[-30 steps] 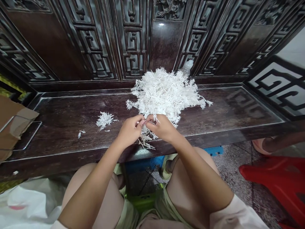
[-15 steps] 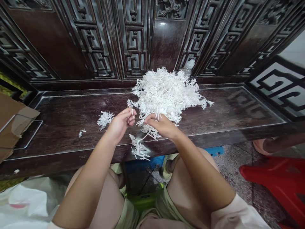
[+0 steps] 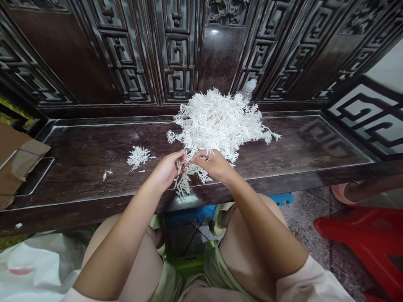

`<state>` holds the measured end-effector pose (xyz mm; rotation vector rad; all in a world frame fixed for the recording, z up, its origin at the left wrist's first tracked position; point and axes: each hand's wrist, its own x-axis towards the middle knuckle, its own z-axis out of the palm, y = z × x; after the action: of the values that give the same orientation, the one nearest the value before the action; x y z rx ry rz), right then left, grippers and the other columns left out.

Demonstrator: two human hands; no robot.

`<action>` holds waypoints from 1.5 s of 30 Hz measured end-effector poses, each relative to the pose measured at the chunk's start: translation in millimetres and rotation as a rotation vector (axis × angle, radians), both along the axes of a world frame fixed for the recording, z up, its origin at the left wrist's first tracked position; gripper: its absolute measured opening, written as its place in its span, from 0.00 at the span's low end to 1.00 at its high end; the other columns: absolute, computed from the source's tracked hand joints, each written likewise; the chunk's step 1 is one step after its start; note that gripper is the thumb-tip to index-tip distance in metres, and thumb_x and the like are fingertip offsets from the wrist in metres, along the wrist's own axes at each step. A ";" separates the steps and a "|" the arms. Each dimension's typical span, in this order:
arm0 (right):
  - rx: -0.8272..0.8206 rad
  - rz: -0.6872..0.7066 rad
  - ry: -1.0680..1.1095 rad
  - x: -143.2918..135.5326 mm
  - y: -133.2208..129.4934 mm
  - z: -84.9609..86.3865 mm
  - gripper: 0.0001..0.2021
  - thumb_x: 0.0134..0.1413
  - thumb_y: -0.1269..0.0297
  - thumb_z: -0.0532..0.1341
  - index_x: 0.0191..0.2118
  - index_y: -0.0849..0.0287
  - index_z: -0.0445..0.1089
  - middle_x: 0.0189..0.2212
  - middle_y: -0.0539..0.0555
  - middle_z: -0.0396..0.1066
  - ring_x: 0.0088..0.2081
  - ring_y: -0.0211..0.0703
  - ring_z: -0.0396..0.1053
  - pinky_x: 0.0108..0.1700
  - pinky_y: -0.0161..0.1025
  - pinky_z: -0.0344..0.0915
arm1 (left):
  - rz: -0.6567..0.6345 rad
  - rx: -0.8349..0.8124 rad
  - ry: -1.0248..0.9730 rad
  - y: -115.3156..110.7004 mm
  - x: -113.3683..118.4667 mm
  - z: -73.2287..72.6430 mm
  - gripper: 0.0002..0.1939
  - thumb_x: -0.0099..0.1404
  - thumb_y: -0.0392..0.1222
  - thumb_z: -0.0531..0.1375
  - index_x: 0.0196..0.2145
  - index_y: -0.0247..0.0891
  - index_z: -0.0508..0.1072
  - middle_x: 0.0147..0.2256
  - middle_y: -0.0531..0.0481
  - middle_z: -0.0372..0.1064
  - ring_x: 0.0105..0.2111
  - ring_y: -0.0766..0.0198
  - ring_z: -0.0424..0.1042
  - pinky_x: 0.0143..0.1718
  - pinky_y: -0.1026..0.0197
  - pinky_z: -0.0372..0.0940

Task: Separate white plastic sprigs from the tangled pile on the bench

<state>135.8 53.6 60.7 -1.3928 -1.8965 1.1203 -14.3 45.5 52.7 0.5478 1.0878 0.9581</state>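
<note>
Dark carved wooden panelling (image 3: 217,58) stands behind a dark wooden bench (image 3: 91,142) with a pale line along its border. Right hand (image 3: 215,165): thumb and forefinger pinched on a white branching sprig (image 3: 183,184), which hangs below the fingers at the bench's near edge. Left hand (image 3: 166,170): fingers curled up against the same sprig, just beside the right fingertips; whether they grip a strand cannot be told. Directly beyond the hands: one large pile of white sprigs (image 3: 218,121), tangled, spread over the middle of the bench. Behind its right side: one clear bottle (image 3: 250,86) with whitish cap, upright, partly hidden. To the left hand's left: one small heap of white pieces (image 3: 138,158); farther left, a few loose white bits (image 3: 107,174). Far left: torn cardboard (image 3: 28,159) with a bent wire frame (image 3: 42,178). Lower left: white bag (image 3: 34,260). Lower right: red plastic stool (image 3: 362,235), partly in view.
</note>
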 end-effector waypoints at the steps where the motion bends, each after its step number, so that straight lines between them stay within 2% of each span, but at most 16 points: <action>1: 0.002 0.004 -0.003 0.5 0.3 -0.8 0.11 0.47 0.60 0.55 0.28 0.61 0.72 0.22 0.50 0.66 0.25 0.35 0.59 0.29 0.35 0.54 | 0.004 -0.009 -0.012 0.2 0.8 -0.7 0.09 0.58 0.38 0.53 0.23 0.33 0.63 0.22 0.51 0.59 0.22 0.71 0.62 0.24 0.67 0.58; 4: 0.017 0.026 0.021 0.9 0.5 -2.8 0.11 0.47 0.61 0.54 0.28 0.61 0.71 0.24 0.51 0.67 0.27 0.36 0.60 0.31 0.35 0.55 | 0.008 -0.027 -0.050 0.1 2.8 -1.3 0.06 0.58 0.36 0.54 0.25 0.31 0.66 0.22 0.52 0.59 0.19 0.74 0.59 0.21 0.68 0.55; 10: 0.033 0.038 0.057 -0.4 0.8 -4.3 0.10 0.48 0.63 0.53 0.28 0.61 0.70 0.25 0.50 0.68 0.30 0.36 0.63 0.35 0.36 0.57 | 0.031 0.034 -0.030 -0.5 4.0 -2.4 0.11 0.56 0.43 0.58 0.25 0.31 0.67 0.23 0.53 0.59 0.17 0.78 0.53 0.17 0.70 0.48; 16: 0.029 0.016 0.063 -1.8 -0.1 -2.1 0.10 0.48 0.63 0.54 0.29 0.62 0.69 0.25 0.51 0.69 0.29 0.36 0.63 0.35 0.35 0.57 | 0.053 -0.037 -0.139 1.4 4.1 -3.5 0.07 0.58 0.36 0.54 0.23 0.32 0.65 0.19 0.54 0.57 0.16 0.76 0.54 0.18 0.70 0.52; 21: 0.018 0.000 0.079 -2.2 -0.7 -0.8 0.09 0.47 0.62 0.55 0.28 0.62 0.69 0.24 0.51 0.68 0.27 0.35 0.61 0.32 0.35 0.55 | 0.037 -0.063 -0.159 2.1 3.5 -2.1 0.04 0.54 0.29 0.51 0.27 0.30 0.66 0.18 0.53 0.57 0.16 0.75 0.56 0.19 0.70 0.53; 27: 0.003 -0.126 0.102 -2.5 -1.7 4.1 0.11 0.46 0.59 0.55 0.30 0.61 0.68 0.22 0.49 0.64 0.24 0.33 0.57 0.29 0.34 0.53 | 0.031 -0.111 -0.299 6.3 -7.4 0.0 0.08 0.53 0.31 0.48 0.29 0.31 0.65 0.18 0.52 0.56 0.16 0.73 0.55 0.18 0.69 0.54; 29: -0.003 -0.149 0.127 -1.5 -1.8 5.5 0.11 0.46 0.58 0.56 0.29 0.62 0.68 0.21 0.49 0.62 0.23 0.33 0.56 0.28 0.34 0.52 | 0.106 -0.113 -0.324 13.0 -21.4 0.9 0.07 0.54 0.33 0.47 0.25 0.32 0.63 0.18 0.53 0.54 0.16 0.72 0.55 0.18 0.68 0.54; 33: 0.016 -0.169 0.156 2.6 -0.2 6.1 0.11 0.46 0.58 0.56 0.27 0.61 0.67 0.20 0.48 0.60 0.24 0.34 0.56 0.28 0.34 0.52 | 0.492 0.004 -0.170 32.9 -66.4 -3.9 0.08 0.54 0.33 0.46 0.20 0.36 0.58 0.15 0.55 0.50 0.15 0.73 0.52 0.17 0.69 0.52; 35: 0.027 -0.167 0.148 3.7 0.6 5.5 0.11 0.46 0.58 0.56 0.27 0.61 0.67 0.20 0.48 0.60 0.24 0.34 0.56 0.29 0.35 0.52 | 0.611 0.034 -0.067 41.9 -88.8 -11.0 0.09 0.55 0.34 0.46 0.19 0.36 0.59 0.15 0.54 0.52 0.15 0.72 0.55 0.19 0.68 0.54; 37: 0.016 -0.151 0.129 3.2 0.8 4.4 0.11 0.46 0.58 0.56 0.27 0.61 0.67 0.20 0.48 0.60 0.24 0.34 0.55 0.29 0.35 0.53 | 0.644 0.033 0.022 49.0 -105.2 -20.4 0.11 0.57 0.36 0.45 0.21 0.36 0.62 0.18 0.52 0.57 0.18 0.71 0.60 0.23 0.67 0.57; 40: -0.010 -0.127 0.100 0.9 0.8 2.2 0.11 0.46 0.58 0.56 0.27 0.61 0.67 0.20 0.48 0.61 0.24 0.34 0.56 0.29 0.35 0.53 | 0.692 0.000 0.212 56.8 -115.8 -35.2 0.11 0.56 0.38 0.45 0.24 0.38 0.65 0.25 0.50 0.66 0.27 0.67 0.66 0.29 0.65 0.59; 43: -0.009 -0.120 0.085 -0.5 1.8 -0.5 0.11 0.46 0.58 0.56 0.28 0.61 0.67 0.21 0.49 0.62 0.25 0.35 0.57 0.30 0.36 0.54 | 0.749 -0.029 0.368 63.0 -112.3 -44.1 0.08 0.54 0.37 0.48 0.27 0.40 0.67 0.32 0.50 0.69 0.35 0.64 0.67 0.34 0.63 0.60; 45: -0.003 -0.113 0.074 -0.7 2.9 -2.3 0.11 0.46 0.58 0.55 0.28 0.61 0.68 0.22 0.50 0.63 0.26 0.36 0.58 0.30 0.36 0.54 | 0.748 0.015 0.418 64.4 -103.2 -42.7 0.08 0.52 0.36 0.51 0.30 0.41 0.68 0.35 0.51 0.69 0.39 0.64 0.67 0.36 0.63 0.60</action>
<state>135.1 56.4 58.5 -1.4217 -1.7425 1.1048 -117.4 109.9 9.9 0.3542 1.7220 1.5389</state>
